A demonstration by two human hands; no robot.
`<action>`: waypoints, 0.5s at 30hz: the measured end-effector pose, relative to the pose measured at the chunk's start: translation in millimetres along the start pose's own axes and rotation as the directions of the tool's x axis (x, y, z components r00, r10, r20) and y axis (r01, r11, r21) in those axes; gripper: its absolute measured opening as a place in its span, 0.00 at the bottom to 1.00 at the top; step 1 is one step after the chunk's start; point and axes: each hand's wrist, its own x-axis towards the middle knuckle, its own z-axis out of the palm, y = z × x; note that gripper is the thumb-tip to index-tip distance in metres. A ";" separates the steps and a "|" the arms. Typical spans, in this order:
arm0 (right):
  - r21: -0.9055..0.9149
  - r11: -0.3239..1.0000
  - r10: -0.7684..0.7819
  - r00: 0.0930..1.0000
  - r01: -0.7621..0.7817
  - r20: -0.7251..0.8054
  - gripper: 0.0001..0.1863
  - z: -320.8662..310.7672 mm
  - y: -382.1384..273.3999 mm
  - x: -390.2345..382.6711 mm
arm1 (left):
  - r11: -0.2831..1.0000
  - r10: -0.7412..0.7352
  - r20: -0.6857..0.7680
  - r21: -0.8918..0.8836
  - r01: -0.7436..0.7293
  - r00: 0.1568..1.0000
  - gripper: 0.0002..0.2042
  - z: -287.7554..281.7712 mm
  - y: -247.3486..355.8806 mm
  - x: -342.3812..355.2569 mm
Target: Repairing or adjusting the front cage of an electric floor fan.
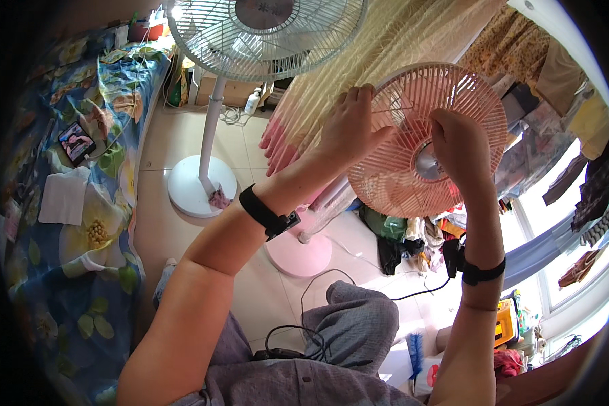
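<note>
A pink standing fan (392, 189) with a round wire grille is in front of me, its face tilted up. My left hand (350, 128) is at the grille's left rim, thumb reaching over the front and fingers bent at the edge. My right hand (459, 145) is closed in front of the grille, up and right of the silver hub (427, 162). Whatever its curled fingers may hold is hidden. The fan's round pink base (299, 252) stands on the floor below. Black straps with small devices circle both my forearms.
A white standing fan (210, 128) is at the left, a crumpled pink cloth (219, 198) on its base. Further left, a flowered bed (98, 271) holds a phone (76, 143) and a white paper (63, 197). Cords cross the tiles. Clothes pile up (392, 237) beyond the pink fan.
</note>
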 end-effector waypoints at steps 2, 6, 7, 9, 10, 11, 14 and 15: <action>-0.085 0.996 -0.022 1.000 0.023 0.009 0.05 -0.3 -4.9 1.8 | 1.000 -0.015 0.015 0.024 0.014 1.000 0.36 0.0 0.5 0.3; -0.249 0.966 -0.057 0.996 0.073 0.070 0.03 -5.0 -18.5 0.5 | 0.999 -0.017 0.015 0.049 0.016 1.000 0.35 1.8 3.7 1.0; -0.251 0.965 -0.060 0.996 0.076 0.071 0.03 -6.0 -20.2 0.8 | 0.999 -0.007 0.012 0.032 0.007 1.000 0.35 2.8 4.6 1.1; -0.332 0.932 -0.090 0.981 0.144 0.173 0.03 -5.5 -24.2 2.3 | 1.000 -0.003 0.008 0.018 0.003 1.000 0.35 4.5 3.5 0.4; -0.332 0.932 -0.092 0.980 0.147 0.175 0.03 -7.1 -23.0 3.7 | 0.999 0.021 -0.031 0.024 -0.021 0.999 0.33 6.3 3.4 0.2; -0.301 0.942 -0.101 0.982 0.146 0.160 0.03 -9.6 -20.3 5.7 | 0.999 0.043 -0.069 0.035 -0.040 0.997 0.32 4.0 4.0 -0.8; -0.258 0.957 -0.103 0.986 0.134 0.128 0.04 -14.7 -17.1 7.5 | 1.000 -0.009 0.036 0.012 0.008 0.999 0.36 -2.1 4.8 -0.4; -0.249 0.961 -0.092 0.990 0.116 0.106 0.04 -15.9 -16.1 6.8 | 1.000 -0.013 0.034 0.008 0.013 0.999 0.36 -0.2 4.4 -0.6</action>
